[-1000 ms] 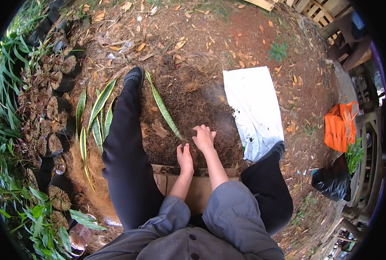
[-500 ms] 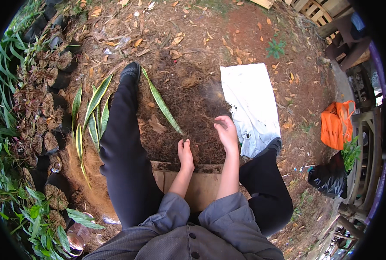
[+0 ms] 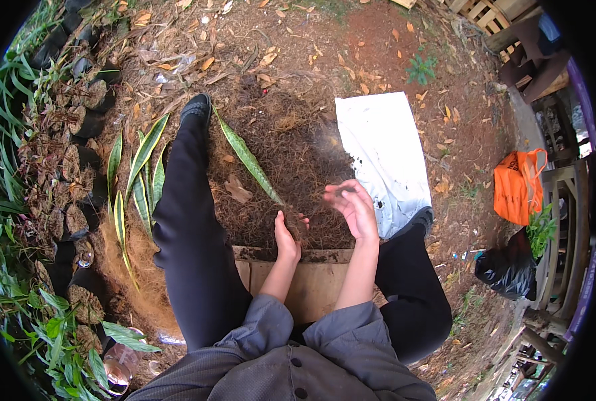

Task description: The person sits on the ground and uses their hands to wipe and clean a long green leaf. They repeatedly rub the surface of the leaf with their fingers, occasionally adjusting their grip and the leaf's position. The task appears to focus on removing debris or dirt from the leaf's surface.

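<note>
A long green snake plant leaf (image 3: 248, 157) with pale yellow edges slants over the dark fibrous soil (image 3: 271, 230). Its lower end meets my left hand (image 3: 287, 237), whose thumb and fingers cup around the base and a clump of brown fibre there. Part of that grip is hidden behind the thumb. To the right, my right hand (image 3: 359, 212) hovers above the fibre with fingers apart and slightly bent. Dark bits show at its fingertips, too blurred to make out. More snake plant leaves (image 3: 145, 157) lie on the ground beyond my left leg.
A white sack (image 3: 386, 157) lies beside my right foot. A wooden board (image 3: 311, 291) edges the soil between my legs. Loose tan fibre (image 3: 141, 287) lies left. An orange bag (image 3: 517, 187) and a black plastic bag (image 3: 508, 271) stand far right; potted plants (image 3: 84, 220) line the left.
My right hand has turned and its fingers have spread from a pinch. My left hand's fingers have opened a little around the leaf base, and the fingertips now show on its right side.
</note>
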{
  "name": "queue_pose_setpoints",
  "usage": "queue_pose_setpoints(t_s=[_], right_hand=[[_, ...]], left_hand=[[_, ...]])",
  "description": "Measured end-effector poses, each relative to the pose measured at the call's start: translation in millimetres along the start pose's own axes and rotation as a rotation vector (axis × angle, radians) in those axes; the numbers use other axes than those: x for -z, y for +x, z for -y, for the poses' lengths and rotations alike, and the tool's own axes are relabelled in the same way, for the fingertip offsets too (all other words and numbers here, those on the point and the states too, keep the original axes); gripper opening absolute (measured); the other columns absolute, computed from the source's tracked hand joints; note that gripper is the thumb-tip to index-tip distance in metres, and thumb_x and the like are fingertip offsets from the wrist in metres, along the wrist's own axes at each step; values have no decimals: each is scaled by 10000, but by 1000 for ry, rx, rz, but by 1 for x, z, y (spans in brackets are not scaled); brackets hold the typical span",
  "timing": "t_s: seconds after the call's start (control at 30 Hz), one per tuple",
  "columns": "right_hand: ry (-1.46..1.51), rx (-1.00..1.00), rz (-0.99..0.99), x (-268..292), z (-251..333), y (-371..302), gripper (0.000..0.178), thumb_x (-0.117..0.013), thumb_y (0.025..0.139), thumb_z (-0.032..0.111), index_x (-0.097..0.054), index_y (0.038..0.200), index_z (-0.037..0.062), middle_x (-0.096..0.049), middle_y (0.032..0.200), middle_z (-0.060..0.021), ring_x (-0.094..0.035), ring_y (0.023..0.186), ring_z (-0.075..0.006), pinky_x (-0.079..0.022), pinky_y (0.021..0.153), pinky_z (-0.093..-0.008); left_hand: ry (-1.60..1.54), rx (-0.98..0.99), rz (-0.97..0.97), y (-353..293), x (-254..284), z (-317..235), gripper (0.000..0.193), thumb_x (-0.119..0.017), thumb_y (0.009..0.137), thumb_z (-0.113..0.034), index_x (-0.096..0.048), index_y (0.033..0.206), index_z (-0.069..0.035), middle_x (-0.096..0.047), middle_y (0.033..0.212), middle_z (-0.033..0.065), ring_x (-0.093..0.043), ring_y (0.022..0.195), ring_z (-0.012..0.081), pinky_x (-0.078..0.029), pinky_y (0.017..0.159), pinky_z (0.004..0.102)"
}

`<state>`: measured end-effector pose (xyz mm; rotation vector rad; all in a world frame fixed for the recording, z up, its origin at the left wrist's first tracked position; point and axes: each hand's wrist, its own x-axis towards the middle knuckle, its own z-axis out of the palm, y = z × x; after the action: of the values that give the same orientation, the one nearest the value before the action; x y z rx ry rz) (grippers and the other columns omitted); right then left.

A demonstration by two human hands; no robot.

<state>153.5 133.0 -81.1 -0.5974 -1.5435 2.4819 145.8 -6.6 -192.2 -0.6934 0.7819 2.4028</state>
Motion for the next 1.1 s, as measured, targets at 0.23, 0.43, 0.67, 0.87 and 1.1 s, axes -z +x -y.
queue_pose_setpoints(t_s=[0.23,0.43,0.67,0.87,1.1], right_hand=[[-557,-69,29,-4,-26,6,219,-569,832,8,-592,1049,22,-630,932,-79,-629,785,-127,-502,657,-235],[-762,52,182,-25,-42,3,267,-583,815,16,-613,1080,24,-631,1005,-94,-607,939,-175,-478,793,-271],[-858,-55,201,-14,-39,1,232,-622,776,77,-659,1002,47,-651,1004,-134,-623,953,-211,-466,829,-306],[-947,27,95,-22,-45,2,237,-613,775,38,-651,1009,44,-616,1095,-125,-580,1037,-200,-440,880,-312],[-858,69,106,-15,-66,9,239,-461,865,45,-633,1031,34,-589,1157,-99,-540,1102,-220,-397,950,-302]], left_hand=[[14,-5,62,4,3,2,426,-338,940,-409,-492,1135,-63,-583,909,84,-591,831,203,-472,740,331],[-9,-18,53,8,5,7,359,-406,943,-351,-495,1144,-68,-574,1030,51,-562,950,176,-451,827,316],[-14,99,60,-5,-6,0,401,-406,941,-400,-471,1197,-98,-535,1133,38,-513,1042,148,-411,888,318],[179,-28,79,2,0,7,411,-456,928,-361,-453,1215,-67,-496,1183,40,-480,1078,147,-383,902,311],[138,-21,149,0,-2,2,481,-512,904,-272,-362,1298,-40,-440,1259,80,-393,1186,166,-292,986,310]])
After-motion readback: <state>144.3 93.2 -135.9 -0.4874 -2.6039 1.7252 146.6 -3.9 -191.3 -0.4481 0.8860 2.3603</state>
